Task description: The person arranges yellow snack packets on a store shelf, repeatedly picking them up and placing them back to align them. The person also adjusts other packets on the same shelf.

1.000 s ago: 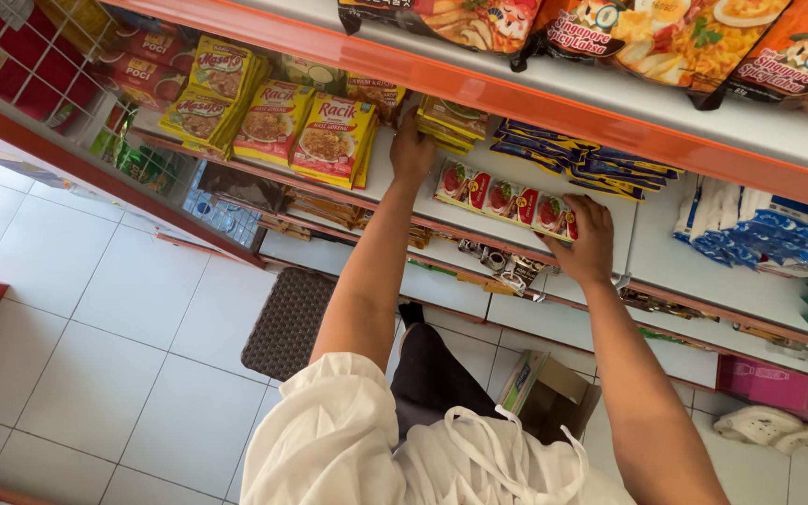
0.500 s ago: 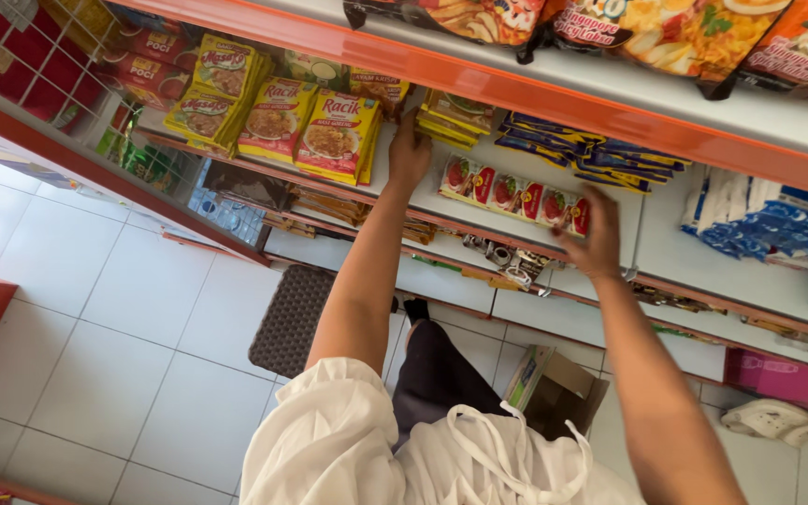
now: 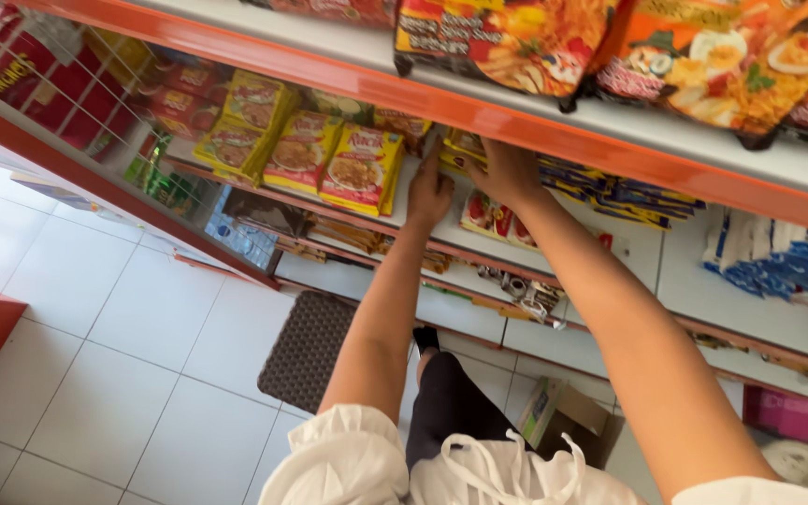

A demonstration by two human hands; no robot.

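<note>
My left hand point(image 3: 429, 192) lies flat on the white shelf point(image 3: 441, 234) beside the yellow noodle packets point(image 3: 359, 173) — nothing gripped. My right hand point(image 3: 507, 173) reaches the yellow packs behind point(image 3: 465, 145) — grip hidden, can't tell.

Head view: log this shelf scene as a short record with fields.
setting: shop aisle, orange-edged shelf, white tiled floor
left hand: left hand reaches into the shelf beside the yellow noodle packets
right hand: right hand reaches onto the yellow packets at the back
grip: cannot tell for either hand
below: dark mat, open cardboard box
</note>
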